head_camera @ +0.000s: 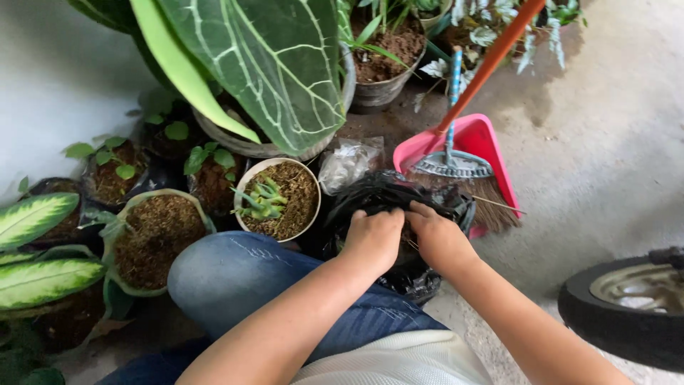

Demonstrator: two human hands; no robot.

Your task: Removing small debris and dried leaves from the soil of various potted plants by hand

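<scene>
Both my hands reach into a black plastic bag [388,196] on the ground in front of my knee. My left hand [372,239] has its fingers curled down inside the bag's mouth. My right hand [436,239] sits beside it, touching it, fingers also tucked into the bag. What the fingers hold inside is hidden. Just left of the bag stands a small white pot [279,199] with a green succulent in brown fibre.
A pink dustpan [491,153] with a small broom lies behind the bag, an orange handle slanting over it. Several potted plants crowd the left and back, with a big veined leaf [263,64] overhead. A black tyre [627,306] sits at right. A clear plastic bag [349,160] lies nearby.
</scene>
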